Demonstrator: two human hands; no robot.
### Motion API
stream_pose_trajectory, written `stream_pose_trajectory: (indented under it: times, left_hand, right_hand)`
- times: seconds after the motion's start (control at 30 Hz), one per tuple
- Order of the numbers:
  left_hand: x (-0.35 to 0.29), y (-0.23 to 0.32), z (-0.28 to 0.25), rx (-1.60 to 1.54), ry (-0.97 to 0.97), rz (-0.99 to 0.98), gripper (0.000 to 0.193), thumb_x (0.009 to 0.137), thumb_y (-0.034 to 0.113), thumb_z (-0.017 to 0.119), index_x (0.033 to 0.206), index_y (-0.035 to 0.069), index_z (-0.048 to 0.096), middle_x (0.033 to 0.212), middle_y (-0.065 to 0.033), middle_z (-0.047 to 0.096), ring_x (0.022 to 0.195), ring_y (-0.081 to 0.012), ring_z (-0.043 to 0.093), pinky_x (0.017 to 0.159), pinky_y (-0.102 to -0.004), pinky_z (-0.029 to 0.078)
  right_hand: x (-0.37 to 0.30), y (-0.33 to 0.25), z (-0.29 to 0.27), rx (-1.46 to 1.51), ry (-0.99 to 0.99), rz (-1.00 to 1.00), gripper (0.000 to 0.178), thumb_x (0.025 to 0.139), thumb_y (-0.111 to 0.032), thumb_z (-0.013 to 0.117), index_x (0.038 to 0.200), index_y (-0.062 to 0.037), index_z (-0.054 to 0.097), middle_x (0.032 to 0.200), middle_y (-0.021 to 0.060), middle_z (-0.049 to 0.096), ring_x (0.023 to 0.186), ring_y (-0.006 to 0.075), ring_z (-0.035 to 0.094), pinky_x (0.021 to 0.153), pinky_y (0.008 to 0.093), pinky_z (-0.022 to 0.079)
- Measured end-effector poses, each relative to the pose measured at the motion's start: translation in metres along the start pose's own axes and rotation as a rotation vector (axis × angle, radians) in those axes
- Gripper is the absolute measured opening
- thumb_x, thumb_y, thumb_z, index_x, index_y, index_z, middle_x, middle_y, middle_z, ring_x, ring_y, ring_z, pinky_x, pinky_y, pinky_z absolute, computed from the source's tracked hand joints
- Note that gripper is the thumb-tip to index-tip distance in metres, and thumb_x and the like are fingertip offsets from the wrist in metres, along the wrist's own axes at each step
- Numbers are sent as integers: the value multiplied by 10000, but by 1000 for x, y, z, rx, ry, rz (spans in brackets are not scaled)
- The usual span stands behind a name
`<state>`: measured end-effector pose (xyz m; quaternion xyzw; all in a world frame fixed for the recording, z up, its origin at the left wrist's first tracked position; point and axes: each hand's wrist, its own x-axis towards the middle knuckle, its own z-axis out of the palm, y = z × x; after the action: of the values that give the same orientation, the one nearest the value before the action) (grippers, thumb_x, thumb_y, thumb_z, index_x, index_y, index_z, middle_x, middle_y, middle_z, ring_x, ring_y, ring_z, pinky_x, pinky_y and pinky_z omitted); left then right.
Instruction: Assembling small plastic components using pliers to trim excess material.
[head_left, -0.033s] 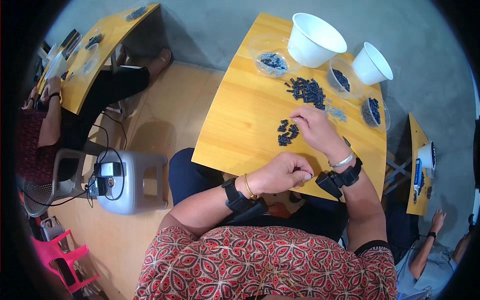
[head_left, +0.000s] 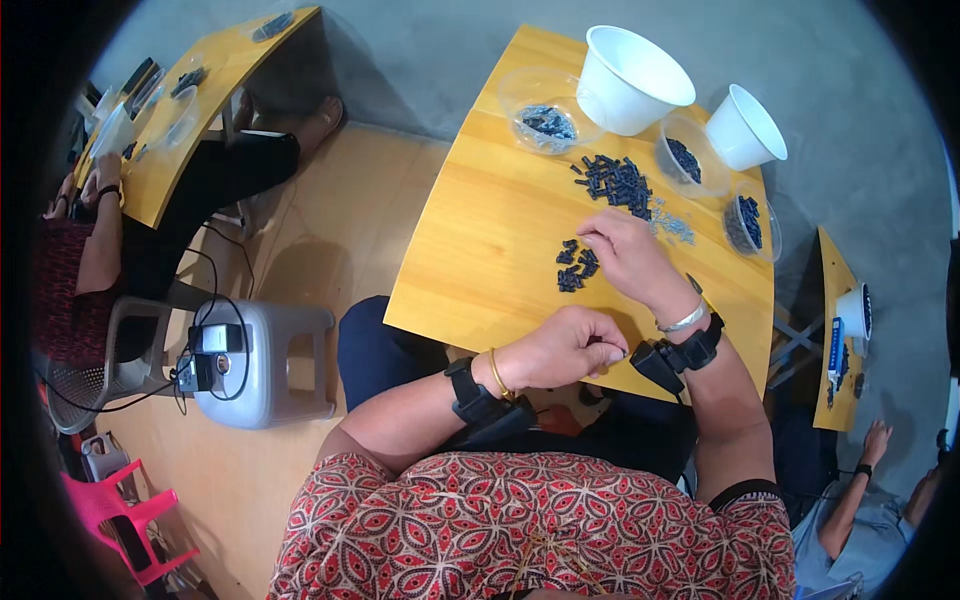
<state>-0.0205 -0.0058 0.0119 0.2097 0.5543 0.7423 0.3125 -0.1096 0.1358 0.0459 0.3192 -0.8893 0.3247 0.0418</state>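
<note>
The left hand's fingers (head_left: 604, 353) are drawn together in a pinch, thumb against forefinger, with a small dark piece at their tips, too small to make out. That left hand (head_left: 558, 347) is at the near edge of the yellow wooden bench (head_left: 480, 240). The right hand (head_left: 635, 258) is farther in, its fingers curled downward; whether they grip anything, I cannot tell. Just beside its fingertips, to the left, is a small group of short black stick-like pieces (head_left: 577, 268) on the bench. Beyond the right hand spreads a larger heap of similar black pieces (head_left: 614, 185), with a scatter of tiny silver-grey bits (head_left: 672, 222) beside it, to the right. Behind the heap, to the left, a clear round plastic tub (head_left: 515, 88) holds dark and silvery pieces; to the right, two more clear plastic tubs (head_left: 709, 150) hold black ones. At the far side are a large white round tub (head_left: 632, 88) and a smaller, tilted white tub (head_left: 745, 128). Left of the bench, on the floor, is a pale grey plastic stool (head_left: 265, 370).
</note>
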Motion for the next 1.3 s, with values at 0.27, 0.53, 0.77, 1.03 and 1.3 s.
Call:
stream_pose_trajectory:
  times: [0.27,0.53,0.77,1.03,1.3]
  left_hand:
    - [4,-6,-4,-40,38,72,109,866,58,557,886,-40,600,659,-27,558,576,-76,501,537,-230,437]
    - [3,-5,-3,-75,42,7,109,875,63,565,939,-14,608,754,-15,596,661,-67,556,609,-204,470]
    - [6,-9,-4,-219,184,96,130,882,65,560,973,-11,613,791,-33,612,661,-104,596,631,-222,500]
    - [18,-7,-4,-438,291,37,138,881,62,557,979,-25,602,807,-51,610,706,-136,615,671,-234,521]
    - [15,-10,0,-279,290,44,143,875,69,571,980,-21,605,800,-57,618,712,-149,625,669,-240,516]
  right_hand:
    - [13,4,11,-117,-158,-122,99,756,7,574,852,-3,551,794,156,535,798,339,520,700,383,436]
    - [3,6,14,-201,-121,-63,90,755,30,541,837,3,514,802,169,527,802,355,515,700,397,433]
    - [-25,4,-11,71,219,76,21,806,12,519,825,5,518,742,119,535,664,269,536,629,322,441]
    - [-78,-11,-26,860,263,369,87,904,-64,495,942,-1,541,774,0,524,680,66,493,625,196,417]
    - [-101,-10,-19,1033,290,410,119,900,-68,508,982,12,543,768,11,537,695,80,511,640,214,432]
